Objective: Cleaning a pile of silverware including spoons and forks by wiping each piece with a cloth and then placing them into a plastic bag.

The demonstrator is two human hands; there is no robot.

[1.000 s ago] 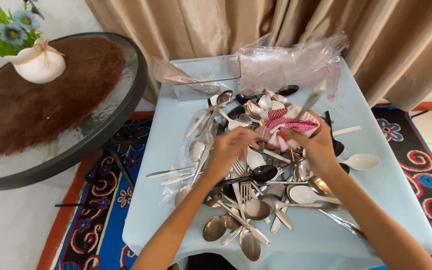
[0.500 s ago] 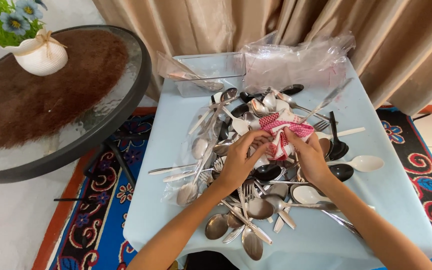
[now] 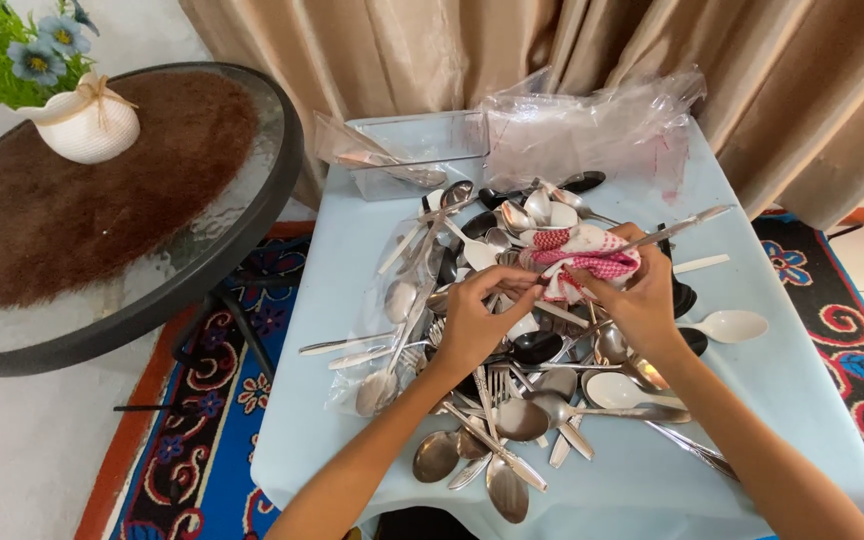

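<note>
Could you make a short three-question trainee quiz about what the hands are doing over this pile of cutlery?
1. True or false: the right hand holds a red-and-white checked cloth.
2. Which utensil is the cloth wrapped around? A) a long metal utensil B) the white plastic spoon
3. What stands on the round glass table?

Key:
1. True.
2. A.
3. A white vase with flowers.
</note>
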